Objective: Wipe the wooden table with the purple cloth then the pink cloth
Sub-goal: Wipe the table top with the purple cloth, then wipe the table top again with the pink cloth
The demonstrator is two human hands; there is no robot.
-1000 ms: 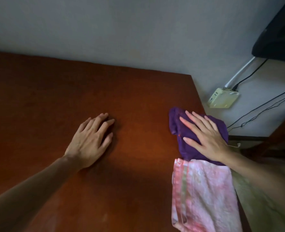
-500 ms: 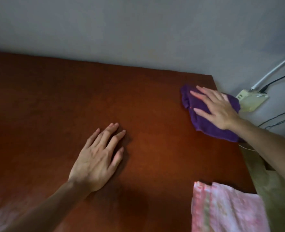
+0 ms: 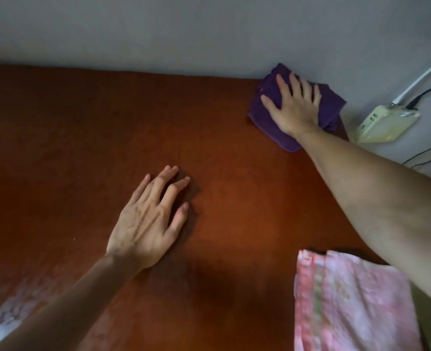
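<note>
The reddish-brown wooden table [image 3: 83,153] fills most of the view. A folded purple cloth [image 3: 267,115] lies at its far right corner, against the wall. My right hand [image 3: 294,107] presses flat on the purple cloth with straight, spread fingers. Near the middle of the table, my left hand [image 3: 150,221] rests palm down on the bare wood, fingers straight. A folded pink cloth [image 3: 353,307] lies at the near right edge of the table, partly under my right forearm.
A grey wall [image 3: 184,31] runs along the table's far edge. To the right of the corner, a pale power adapter [image 3: 386,122] with a white conduit and black cables hangs on the wall. A pale glare patch [image 3: 4,317] marks the near left of the table.
My right hand has slid the purple cloth away from the pink cloth, along the right edge to the far corner by the wall. My left hand has stayed flat on the table.
</note>
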